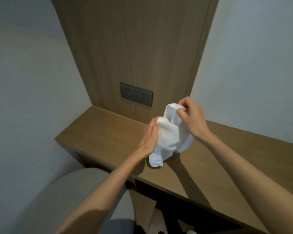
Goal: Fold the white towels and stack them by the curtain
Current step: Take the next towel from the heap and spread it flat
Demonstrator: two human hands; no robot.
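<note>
A small white towel (169,137) hangs bunched and crumpled between both hands, just above the wooden desk (95,132). Its lower end droops close to the desk's front edge. My left hand (150,135) grips the towel's left upper edge, fingers curled into the cloth. Higher up and to the right, my right hand (190,114) pinches the top corner between thumb and fingers. No curtain and no other towel are in view.
A dark socket plate (136,96) is set in the wooden wall panel (134,48) behind the desk. A grey rounded chair back (71,191) stands below the desk's left front. White walls close in on both sides.
</note>
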